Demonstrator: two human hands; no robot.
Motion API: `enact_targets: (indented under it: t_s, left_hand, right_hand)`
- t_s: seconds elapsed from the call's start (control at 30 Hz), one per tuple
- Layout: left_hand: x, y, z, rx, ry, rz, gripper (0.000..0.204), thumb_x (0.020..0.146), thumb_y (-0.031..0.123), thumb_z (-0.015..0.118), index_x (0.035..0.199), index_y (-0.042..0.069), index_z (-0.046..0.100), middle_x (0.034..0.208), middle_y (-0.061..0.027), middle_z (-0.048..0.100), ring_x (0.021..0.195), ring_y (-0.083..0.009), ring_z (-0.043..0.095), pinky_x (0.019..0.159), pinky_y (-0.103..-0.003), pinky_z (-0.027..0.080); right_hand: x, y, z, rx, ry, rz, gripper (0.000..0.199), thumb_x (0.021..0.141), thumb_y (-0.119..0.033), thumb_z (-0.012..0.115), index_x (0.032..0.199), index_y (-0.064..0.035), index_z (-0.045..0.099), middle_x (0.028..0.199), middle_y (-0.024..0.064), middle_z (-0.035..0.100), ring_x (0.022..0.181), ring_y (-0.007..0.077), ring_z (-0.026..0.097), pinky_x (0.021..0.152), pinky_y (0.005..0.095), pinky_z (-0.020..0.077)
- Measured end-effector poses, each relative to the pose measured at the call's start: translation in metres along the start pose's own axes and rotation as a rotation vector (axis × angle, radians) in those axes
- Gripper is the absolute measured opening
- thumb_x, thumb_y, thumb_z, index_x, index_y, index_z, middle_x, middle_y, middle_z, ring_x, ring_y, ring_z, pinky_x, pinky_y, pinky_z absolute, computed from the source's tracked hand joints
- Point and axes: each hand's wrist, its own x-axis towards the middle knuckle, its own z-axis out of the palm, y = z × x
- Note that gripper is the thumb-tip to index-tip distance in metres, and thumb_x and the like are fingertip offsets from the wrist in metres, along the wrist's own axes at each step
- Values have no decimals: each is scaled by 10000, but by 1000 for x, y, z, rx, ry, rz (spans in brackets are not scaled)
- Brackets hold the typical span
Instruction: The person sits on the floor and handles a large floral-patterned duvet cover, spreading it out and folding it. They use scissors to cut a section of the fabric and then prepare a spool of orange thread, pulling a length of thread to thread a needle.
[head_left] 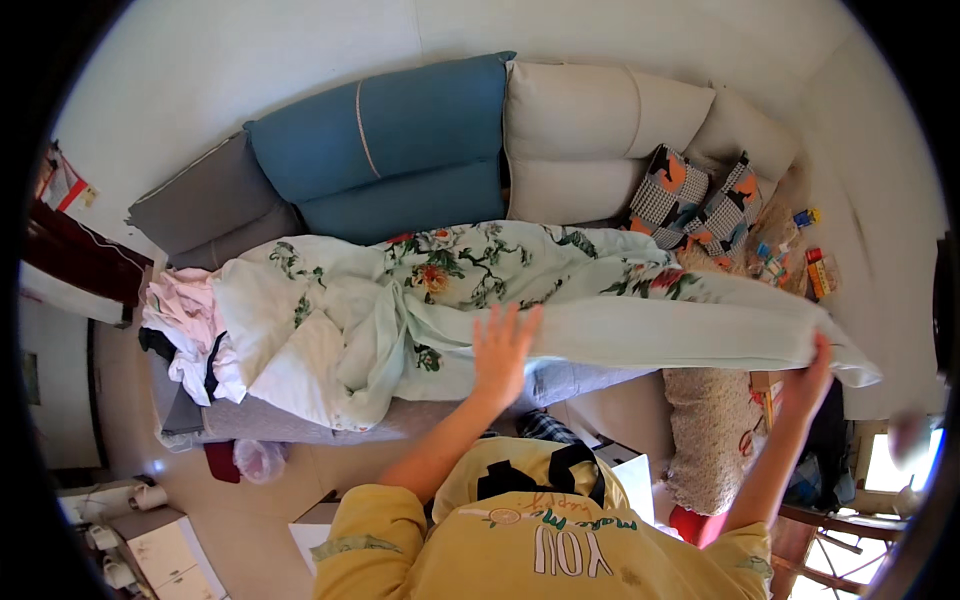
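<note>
And here's the floral cover [600, 325], pale green with red and dark-green blooms, sprawled lengthwise over the sofa [275, 422], its right end up in the air past the seat! It looks soft and limp, light for its size, with no stiffness to hold a shape; that smooth face could be a touch slippery, I'd judge, and nothing about it seems fragile. The left end is bunched into thick folds, so it should drag more there; whether there's filling inside, I can't tell.

To the hands! The right hand [814, 374] has the far right border grasped between thumb and fingers, a good spot, since a hem gives a firm pinch. The left hand [503, 352] is released, fingers spread over the near side of the middle; pressing or just above, I can't tell. The loose near edge looks the best hold for that one, with the folds a bulkier handful.

Further out, pink and white clothes [190, 312] crowd the left end, patterned pillows [668, 192] sit up behind the right part, and a blue back cushion [400, 145] and a cream back cushion [572, 135] line the rear. Below right, a nubbly beige throw [708, 425], scissors [746, 444] just beside it!
</note>
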Motion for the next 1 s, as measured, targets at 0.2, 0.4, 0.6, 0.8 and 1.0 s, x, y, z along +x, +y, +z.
enact_targets:
  t_s: [0.2, 0.4, 0.6, 0.8, 1.0]
  left_hand:
    - [-11, -70, 3, -305, -308, -198, 920, 629, 62, 731, 1393, 226, 245, 1358, -162, 347, 1280, -353, 289, 1049, -507, 188]
    - [12, -51, 22, -319, -554, 92, 888, 623, 159, 768, 1364, 219, 282, 1364, -127, 353, 1275, -325, 301, 1046, -511, 184]
    - [34, -50, 53, -283, -1114, 22, 345, 668, 119, 691, 1002, 73, 620, 1059, -157, 579, 1029, -330, 516, 857, -396, 416]
    - [39, -130, -21, -481, -439, -71, 374, 618, 44, 647, 987, 22, 593, 992, -160, 585, 925, -331, 559, 801, -395, 443]
    - [33, -31, -70, -300, -467, -75, 439, 669, 128, 686, 1092, 117, 571, 1062, -142, 575, 953, -332, 556, 812, -383, 447]
  right_hand:
    - [120, -145, -64, 51, -259, -126, 181, 889, -128, 468, 958, 0, 575, 977, 87, 613, 909, 182, 596, 818, 316, 498]
    - [112, -177, -96, -54, -323, -163, 206, 906, -157, 415, 931, -37, 581, 919, 66, 625, 872, 184, 605, 791, 331, 505]
    - [131, -154, -121, -123, -135, -26, 207, 872, -187, 442, 939, -49, 582, 909, 66, 626, 857, 195, 607, 775, 332, 506]
    - [211, -79, -192, -105, 0, 107, 206, 843, -171, 478, 949, -20, 570, 927, 79, 623, 865, 214, 601, 779, 331, 497]
    - [225, -46, -191, 22, 16, 181, 263, 834, -178, 503, 1030, -7, 543, 970, 100, 613, 906, 236, 589, 801, 348, 486]
